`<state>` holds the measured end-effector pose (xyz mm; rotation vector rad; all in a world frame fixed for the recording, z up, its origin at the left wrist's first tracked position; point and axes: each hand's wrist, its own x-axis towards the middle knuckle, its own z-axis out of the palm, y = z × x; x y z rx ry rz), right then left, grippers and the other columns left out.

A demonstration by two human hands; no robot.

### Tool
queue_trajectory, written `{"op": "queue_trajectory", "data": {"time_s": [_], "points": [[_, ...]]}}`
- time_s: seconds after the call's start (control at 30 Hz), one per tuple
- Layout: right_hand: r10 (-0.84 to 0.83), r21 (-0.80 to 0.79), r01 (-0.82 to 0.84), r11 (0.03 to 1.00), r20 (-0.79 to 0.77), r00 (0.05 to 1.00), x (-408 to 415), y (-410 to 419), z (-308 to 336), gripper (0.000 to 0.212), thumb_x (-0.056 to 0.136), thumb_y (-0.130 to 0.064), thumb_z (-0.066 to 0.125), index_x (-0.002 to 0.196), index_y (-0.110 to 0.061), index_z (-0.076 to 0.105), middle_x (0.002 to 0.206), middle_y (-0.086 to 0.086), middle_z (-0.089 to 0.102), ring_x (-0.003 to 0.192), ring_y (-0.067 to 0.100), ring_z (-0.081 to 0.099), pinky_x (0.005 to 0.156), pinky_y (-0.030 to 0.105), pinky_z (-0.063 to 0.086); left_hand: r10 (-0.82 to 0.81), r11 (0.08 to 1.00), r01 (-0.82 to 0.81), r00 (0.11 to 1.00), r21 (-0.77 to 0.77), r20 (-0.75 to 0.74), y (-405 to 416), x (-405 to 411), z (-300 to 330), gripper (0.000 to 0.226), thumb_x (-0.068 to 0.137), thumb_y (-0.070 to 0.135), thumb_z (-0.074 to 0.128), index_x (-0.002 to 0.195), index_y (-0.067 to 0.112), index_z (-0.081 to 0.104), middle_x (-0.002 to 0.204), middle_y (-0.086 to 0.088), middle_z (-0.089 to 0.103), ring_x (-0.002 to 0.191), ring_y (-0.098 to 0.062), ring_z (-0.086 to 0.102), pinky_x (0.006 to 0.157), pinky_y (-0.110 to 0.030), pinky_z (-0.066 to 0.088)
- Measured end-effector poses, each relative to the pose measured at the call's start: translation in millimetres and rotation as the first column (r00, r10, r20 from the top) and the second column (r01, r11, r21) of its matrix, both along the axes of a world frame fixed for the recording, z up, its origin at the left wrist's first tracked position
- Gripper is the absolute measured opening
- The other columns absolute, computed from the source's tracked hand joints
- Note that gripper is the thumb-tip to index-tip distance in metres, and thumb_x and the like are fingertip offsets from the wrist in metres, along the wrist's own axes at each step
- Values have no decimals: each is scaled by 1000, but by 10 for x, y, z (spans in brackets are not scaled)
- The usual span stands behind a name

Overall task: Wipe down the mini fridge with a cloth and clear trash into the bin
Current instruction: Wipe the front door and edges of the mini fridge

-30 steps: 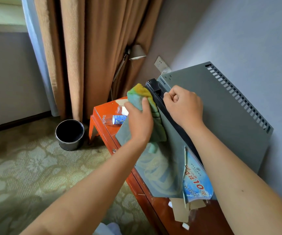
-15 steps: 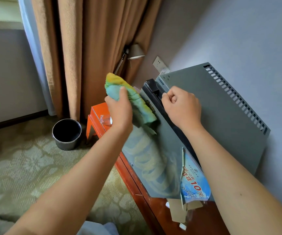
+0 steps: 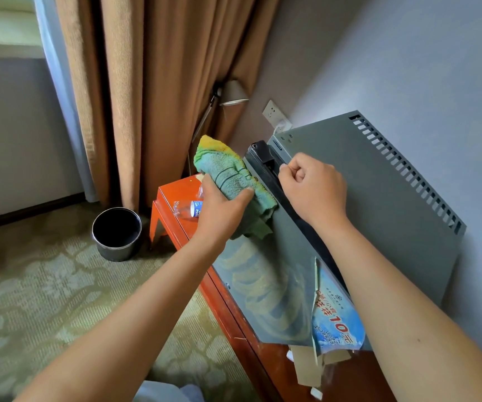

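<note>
Clearly legible on the blue leaflet (image 3: 337,317) stuck low on the mini fridge (image 3: 379,204) is a large red "10"; its smaller characters are too blurred to read. The left hand (image 3: 222,210) grips a green and yellow cloth (image 3: 228,172) against the fridge's grey door, near the upper edge. The right hand (image 3: 313,188) is curled in a fist round the black strip along the door's top. A plastic bottle (image 3: 187,208) with a blue label lies on the orange tabletop (image 3: 173,192). A black bin (image 3: 117,233) stands on the patterned carpet (image 3: 30,300) beside tan curtains (image 3: 152,82). A wall socket (image 3: 273,113) sits behind the fridge.
</note>
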<state>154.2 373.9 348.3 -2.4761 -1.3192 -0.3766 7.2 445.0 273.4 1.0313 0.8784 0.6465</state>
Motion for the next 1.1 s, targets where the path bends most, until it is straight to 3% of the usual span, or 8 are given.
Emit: {"op": "queue_trajectory", "data": {"time_s": [0.1, 0.2, 0.4, 0.57, 0.67, 0.8, 0.93, 1.1], "points": [[1, 4, -1, 1000, 10, 1000, -5, 2, -4, 36, 90, -43, 52, 65, -19, 42, 50, -2, 46, 47, 13, 42, 48, 28, 30, 38, 998, -37, 999, 49, -23, -113, 53, -7, 60, 76, 54, 74, 117, 33, 36, 110, 11, 60, 100, -10, 65, 79, -34, 60], [-4, 5, 4, 1000, 17, 1000, -13, 6, -4, 36, 90, -43, 53, 66, -19, 42, 50, -2, 47, 48, 13, 43, 48, 28, 30, 88, 987, -87, 996, 133, -6, -192, 143, -27, 62, 78, 53, 72, 121, 36, 32, 117, 11, 56, 108, -11, 62, 89, -43, 57], [1, 2, -1, 1000, -6, 1000, -27, -1, 5, 33, 90, -42, 53, 67, -19, 45, 50, -3, 46, 51, 21, 44, 51, 32, 37, 187, 976, -187, 982, 112, 11, -162, 243, -131, 55, 76, 60, 72, 115, 42, 38, 107, 24, 58, 96, 13, 57, 94, -34, 54], [-10, 12, 10, 1000, -1, 1000, -45, -12, -12, 32, 90, -39, 53, 69, -15, 47, 51, -1, 47, 54, 26, 44, 52, 33, 37, 385, 913, -370, 921, -171, 62, 34, 216, -176, 64, 78, 54, 72, 126, 24, 43, 119, 6, 61, 109, -10, 62, 100, -41, 51], [-21, 5, 21, 1000, 5, 1000, -37, 2, -7, 32, 89, -39, 52, 69, -16, 47, 51, -1, 47, 52, 19, 44, 51, 32, 37, 512, 850, -511, 858, -131, -27, 216, 139, -168, 80, 78, 46, 70, 141, 22, 27, 131, 0, 55, 117, -17, 58, 104, -41, 48], [-39, -4, 39, 999, -2, 999, -40, 11, 3, 31, 88, -40, 52, 69, -17, 47, 52, -2, 48, 54, 21, 47, 52, 31, 40, 431, 902, -431, 902, -13, -4, 40, 227, -82, 86, 77, 24, 66, 142, 42, 14, 139, -6, 47, 119, -19, 57, 100, -41, 51], [-38, -8, 39, 999, 6, 999, -43, 18, 8, 32, 89, -42, 52, 69, -16, 47, 52, -1, 48, 52, 17, 45, 52, 31, 33, 367, 930, -368, 930, 21, 22, -138, 249, -43, 68, 76, 28, 67, 130, 33, 26, 105, 10, 58, 81, 4, 63, 66, -23, 57], [-31, -12, 31, 999, 17, 999, -31, 20, 14, 32, 89, -43, 52, 72, -16, 51, 53, -2, 49, 52, 15, 45, 51, 30, 32, 261, 963, -263, 964, 52, 41, -321, 154, 47, 53, 78, 29, 68, 120, 27, 36, 107, 10, 59, 94, -4, 63, 83, -36, 58]]}}
